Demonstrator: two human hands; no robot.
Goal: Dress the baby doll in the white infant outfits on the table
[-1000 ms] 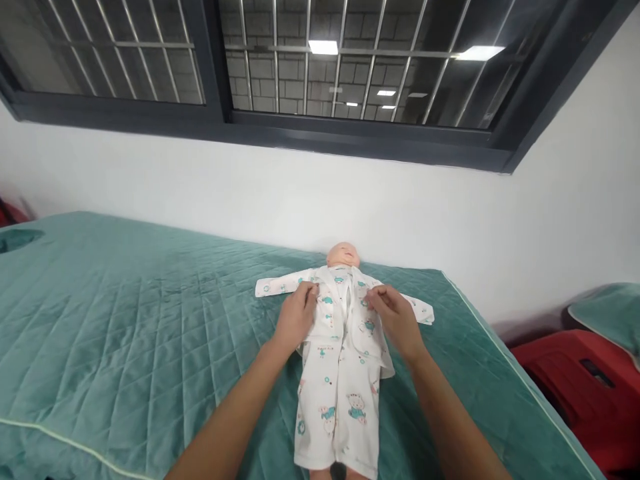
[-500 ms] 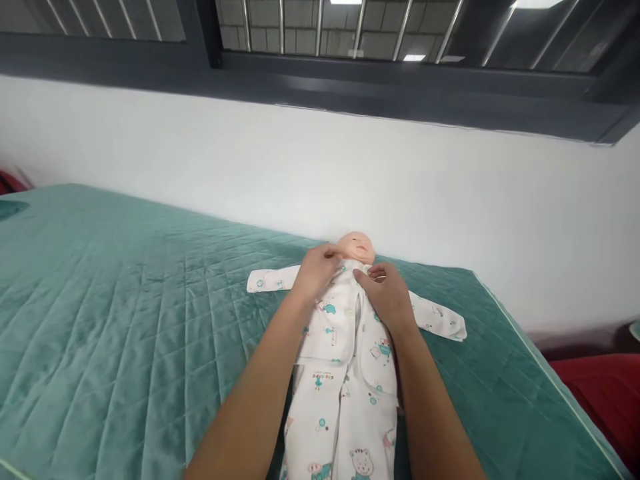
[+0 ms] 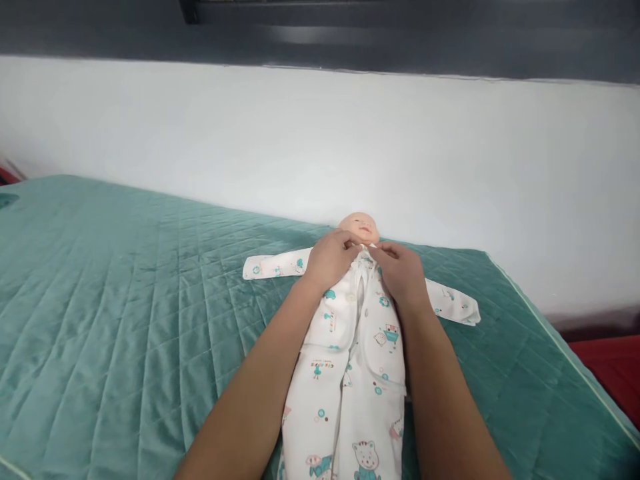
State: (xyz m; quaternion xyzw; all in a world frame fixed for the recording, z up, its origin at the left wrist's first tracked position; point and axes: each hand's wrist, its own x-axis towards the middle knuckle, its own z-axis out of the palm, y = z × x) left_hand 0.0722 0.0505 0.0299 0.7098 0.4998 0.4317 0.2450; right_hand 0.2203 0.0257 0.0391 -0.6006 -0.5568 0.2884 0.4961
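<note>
A baby doll lies on its back, its head [image 3: 361,227] toward the wall. It wears a white printed baby jacket [image 3: 333,313] with the sleeves spread to both sides, and matching trousers [image 3: 320,400] below. My left hand [image 3: 334,257] pinches one side of the jacket's collar, just under the doll's chin. Opposite it, my right hand [image 3: 399,267] pinches the other side of the collar, and the fingertips of both hands are close together. Below the neck, the jacket's front edges part a little down the middle.
A green quilted cover [image 3: 165,300] spreads under the doll. Behind it rises a white wall [image 3: 225,140] with a dark window frame [image 3: 320,40] above. Something red [image 3: 610,367] stands past the right edge, and another red thing shows at the far left.
Both hands have drawn together at the collar, bringing its two sides close under the chin. The camera has tilted downward, so less of the window shows.
</note>
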